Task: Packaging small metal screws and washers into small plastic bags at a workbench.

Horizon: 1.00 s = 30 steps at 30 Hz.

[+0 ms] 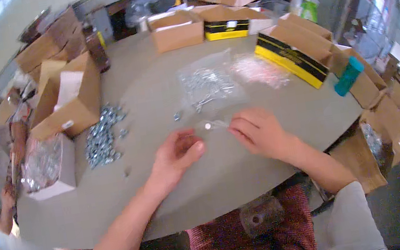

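Note:
My right hand [258, 131] pinches the end of a small clear plastic bag [218, 124] above the table's middle. A small round white spot shows at the bag's left part; what it is I cannot make out. Close to the bag's other end is my left hand [178, 154], its fingers curled and the thumb held apart, with nothing visible between them. Beyond both hands lies a larger clear bag [209, 84] of shiny metal bolts or screws. One loose nut [176, 116] sits by itself on the grey table [220, 184].
Left stand a heap of metal nuts [102, 138], a white box [56, 174] of clear bags and an open carton [68, 101]. A pile of small clear bags [262, 70] lies by a black-and-yellow carton [291, 55]. A teal roll [349, 76] rests at right. Another person's arm [8, 200] shows at far left.

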### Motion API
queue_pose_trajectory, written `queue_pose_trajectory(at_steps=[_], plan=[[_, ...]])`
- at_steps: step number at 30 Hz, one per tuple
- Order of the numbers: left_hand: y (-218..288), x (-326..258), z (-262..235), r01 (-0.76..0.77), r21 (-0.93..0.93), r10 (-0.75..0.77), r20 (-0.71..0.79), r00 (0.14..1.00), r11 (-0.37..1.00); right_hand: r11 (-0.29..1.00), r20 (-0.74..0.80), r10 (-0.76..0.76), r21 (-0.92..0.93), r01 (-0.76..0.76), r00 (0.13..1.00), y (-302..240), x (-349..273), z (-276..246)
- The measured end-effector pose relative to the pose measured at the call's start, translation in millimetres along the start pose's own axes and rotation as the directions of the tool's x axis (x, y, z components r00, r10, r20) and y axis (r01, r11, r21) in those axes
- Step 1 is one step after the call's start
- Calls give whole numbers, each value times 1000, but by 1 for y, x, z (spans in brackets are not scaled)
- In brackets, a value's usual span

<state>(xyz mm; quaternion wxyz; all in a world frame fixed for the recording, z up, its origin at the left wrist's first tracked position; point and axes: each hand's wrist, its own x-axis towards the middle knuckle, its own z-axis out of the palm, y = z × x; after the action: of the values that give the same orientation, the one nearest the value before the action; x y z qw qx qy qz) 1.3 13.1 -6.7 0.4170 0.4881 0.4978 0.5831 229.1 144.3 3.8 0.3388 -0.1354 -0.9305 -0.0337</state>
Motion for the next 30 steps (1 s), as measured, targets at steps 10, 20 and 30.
queue_pose_trajectory(at_steps=[10,20,30], plan=[[11,1,-22,138,198,-126,-73,989,970,616,484,250,588,-523,839,-22,67,26],[13,6,-26,71,401,-42,-81,996,913,21,633,176,763,-646,754,2,56,28],[10,6,-33,-26,841,358,-202,912,540,54,735,133,665,-745,665,-14,58,14]])
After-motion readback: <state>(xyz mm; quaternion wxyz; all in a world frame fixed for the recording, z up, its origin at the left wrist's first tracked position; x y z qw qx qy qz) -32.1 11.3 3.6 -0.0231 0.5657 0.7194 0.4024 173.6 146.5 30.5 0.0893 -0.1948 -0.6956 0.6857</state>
